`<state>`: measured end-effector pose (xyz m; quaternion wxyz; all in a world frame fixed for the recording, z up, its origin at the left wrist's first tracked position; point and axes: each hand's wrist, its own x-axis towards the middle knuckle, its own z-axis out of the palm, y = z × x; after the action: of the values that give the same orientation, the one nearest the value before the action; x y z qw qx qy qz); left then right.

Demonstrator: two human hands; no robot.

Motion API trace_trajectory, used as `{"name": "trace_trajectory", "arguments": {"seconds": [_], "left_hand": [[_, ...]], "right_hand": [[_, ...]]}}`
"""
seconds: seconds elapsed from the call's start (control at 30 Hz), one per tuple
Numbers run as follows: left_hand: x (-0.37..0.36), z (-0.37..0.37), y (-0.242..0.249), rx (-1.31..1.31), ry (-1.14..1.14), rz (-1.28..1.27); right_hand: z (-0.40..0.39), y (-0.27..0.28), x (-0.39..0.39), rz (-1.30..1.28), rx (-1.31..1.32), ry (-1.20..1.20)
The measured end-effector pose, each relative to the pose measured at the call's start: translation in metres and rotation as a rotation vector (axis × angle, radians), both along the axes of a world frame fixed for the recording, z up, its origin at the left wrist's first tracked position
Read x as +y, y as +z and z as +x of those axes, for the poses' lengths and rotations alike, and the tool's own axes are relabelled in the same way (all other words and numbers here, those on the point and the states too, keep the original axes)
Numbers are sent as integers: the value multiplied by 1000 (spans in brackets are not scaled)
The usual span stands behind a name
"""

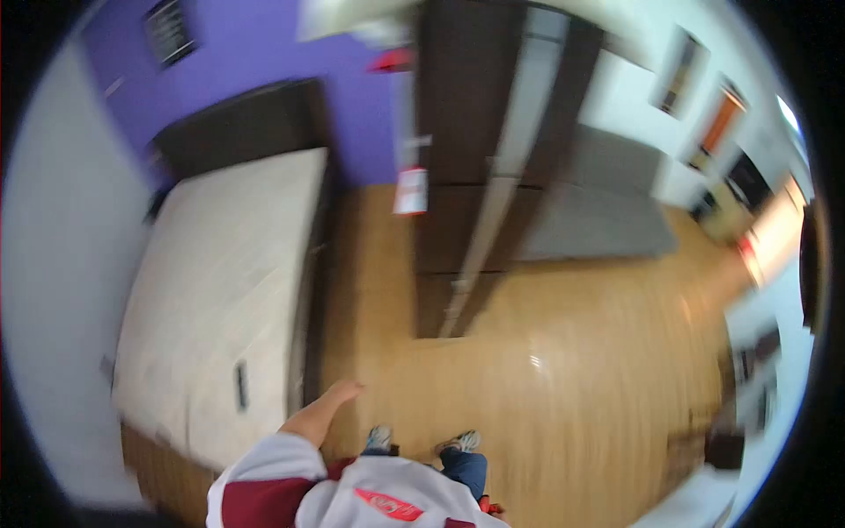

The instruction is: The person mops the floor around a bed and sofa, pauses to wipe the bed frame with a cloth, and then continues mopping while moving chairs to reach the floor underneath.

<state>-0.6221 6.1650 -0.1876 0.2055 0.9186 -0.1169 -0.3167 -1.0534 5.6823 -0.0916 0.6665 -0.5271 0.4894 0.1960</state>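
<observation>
Purple wall, wood-toned floor, tall dark cabinet, grey sofa, white wall with pictures

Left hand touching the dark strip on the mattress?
No, the left hand shows against the wood floor, clear of the dark strip on the mattress.

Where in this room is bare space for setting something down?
The mattress looks bare between the dark headboard and a small dark object. The wooden floor is open between the grey sofa and the shoes. Crowded: the picture's right edge, with blurred furniture.
</observation>
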Motion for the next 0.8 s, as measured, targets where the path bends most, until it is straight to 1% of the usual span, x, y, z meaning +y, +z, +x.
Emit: {"name": "trace_trajectory", "arguments": {"seconds": [0.03,0.07,0.1,0.13,0.17,0.2,0.23,0.27,0.3,0.37,0.4,0.43,0.47,0.5,0.53,0.57,0.6,0.63,0.67,0.7,0.73,0.77,0.8], "left_hand": [[-25,33,-13,-77,-107,-15],[-62,55,2,-58,-88,5],[-106,76,33,-39,-70,24],[-147,104,45,134,-50,122],[-178,123,24,129,19,71],[-201,138,6,120,17,-23],[-232,145,-3,108,161,-83],[-258,154,-7,192,95,-45],[-284,160,-7,272,53,-19],[-341,172,-27,407,87,-134],[-363,177,-37,482,117,-184],[-387,181,-41,479,133,-189],[-410,181,-42,475,150,-194],[-439,181,-42,470,165,-200],[-472,181,-28,330,46,-192],[-506,185,-14,187,-73,-183],[-557,185,30,42,-189,-176],[-608,189,58,-22,-223,-231],[-656,196,77,-87,-254,-285],[-705,210,73,-78,-279,-419],[-754,222,69,-65,-306,-552],[-812,223,108,-111,-419,-545],[-876,219,154,-158,-532,-540]], "right_hand": [[-8,-8,0,-13,-4,-27],[-14,-19,-2,-29,-11,-54],[-18,-33,-6,-52,-18,-80],[-22,-45,-13,-83,-22,-90],[-30,-60,-21,-122,-25,-88],[-36,-74,-37,-169,-30,-81],[-52,-95,-50,-234,-40,-41],[-53,-95,-70,-272,-13,-28],[-55,-102,-95,-281,47,-14],[-33,-90,-181,-65,316,-33],[-22,-79,-224,-107,315,-130],[10,-40,-274,-146,316,-224],[44,6,-319,-277,283,-246],[50,-31,-371,-417,345,-152],[79,-19,-418,-297,235,-339],[99,-43,-466,-322,33,-499],[131,-30,-500,-316,-75,-603],[180,-2,-541,-309,-184,-703],[215,8,-575,-268,-280,-724],[250,16,-605,-222,-376,-745],[292,42,-625,-263,-460,-785],[328,69,-639,-308,-545,-826],[355,77,-659,-277,-597,-816]]}}
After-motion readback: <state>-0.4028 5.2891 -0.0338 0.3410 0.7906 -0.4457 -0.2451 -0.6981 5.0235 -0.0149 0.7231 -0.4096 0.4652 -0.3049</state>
